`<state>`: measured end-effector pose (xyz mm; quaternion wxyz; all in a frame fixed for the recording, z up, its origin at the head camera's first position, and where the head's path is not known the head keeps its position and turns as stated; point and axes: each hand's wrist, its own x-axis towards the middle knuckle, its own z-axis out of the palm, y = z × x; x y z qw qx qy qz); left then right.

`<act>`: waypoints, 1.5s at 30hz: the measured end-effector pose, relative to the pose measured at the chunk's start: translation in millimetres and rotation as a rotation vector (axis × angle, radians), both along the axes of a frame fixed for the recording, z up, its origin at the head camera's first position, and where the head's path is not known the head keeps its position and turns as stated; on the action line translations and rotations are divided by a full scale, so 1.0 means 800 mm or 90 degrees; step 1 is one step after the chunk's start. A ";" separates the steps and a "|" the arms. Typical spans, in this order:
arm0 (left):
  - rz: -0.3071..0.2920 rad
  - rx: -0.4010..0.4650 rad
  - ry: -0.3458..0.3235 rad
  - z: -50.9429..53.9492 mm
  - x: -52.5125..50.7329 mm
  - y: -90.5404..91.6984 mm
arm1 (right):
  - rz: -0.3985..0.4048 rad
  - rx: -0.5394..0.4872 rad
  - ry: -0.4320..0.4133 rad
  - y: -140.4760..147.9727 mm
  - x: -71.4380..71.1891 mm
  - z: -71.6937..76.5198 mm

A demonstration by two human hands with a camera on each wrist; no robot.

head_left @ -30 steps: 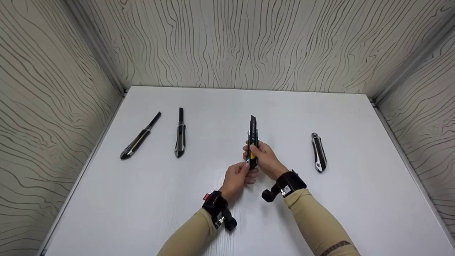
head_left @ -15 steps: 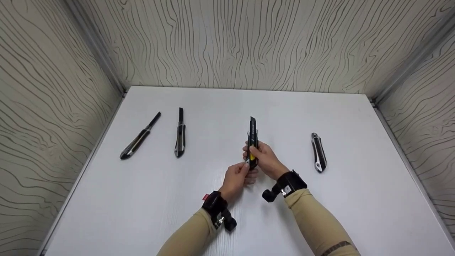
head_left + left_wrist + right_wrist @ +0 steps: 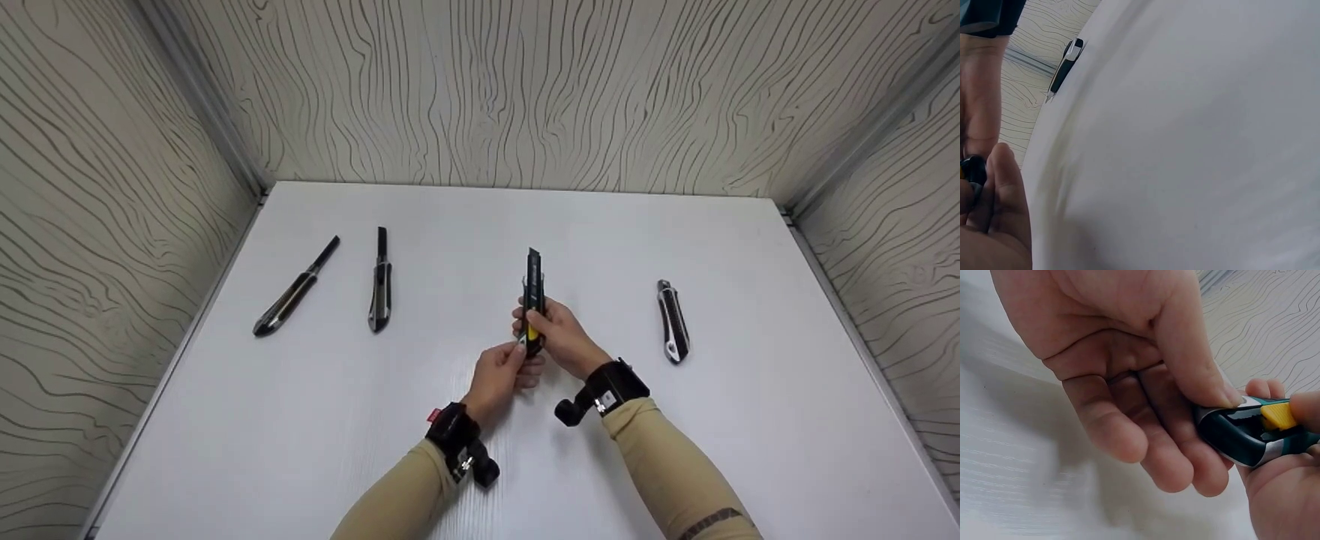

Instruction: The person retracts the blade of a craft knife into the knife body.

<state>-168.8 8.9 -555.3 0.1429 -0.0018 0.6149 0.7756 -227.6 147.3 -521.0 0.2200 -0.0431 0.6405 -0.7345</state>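
Observation:
Between my two hands, near the middle of the table, is a black snap-off utility knife with its dark blade sticking out forward. My right hand grips its handle, the thumb lying on the yellow slider. My left hand pinches the butt end of the handle between thumb and fingers. In the right wrist view, the left thumb presses the silver edge of that end while the other fingers lie below it. Only a small dark piece of the knife shows in the left wrist view, the rest being hidden or out of frame.
Left on the white table lie two utility knives with blades out, one slanted and one nearly straight. A third knife, no blade showing, lies to the right. Wood-grain panels enclose the back and sides.
The yellow slider and right thumb have shifted slightly back towards the butt, and the blade tip reaches a little less far forward. The left hand and the knives on the table have stayed put.

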 end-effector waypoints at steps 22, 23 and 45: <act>-0.008 -0.039 -0.009 0.001 0.001 -0.003 | 0.026 0.009 -0.007 0.003 0.000 0.000; -0.007 -0.039 -0.009 0.001 0.001 -0.003 | 0.025 0.011 -0.006 0.003 0.000 0.000; 0.023 -0.022 -0.015 0.002 0.000 -0.004 | -0.013 0.071 0.014 0.000 0.003 0.000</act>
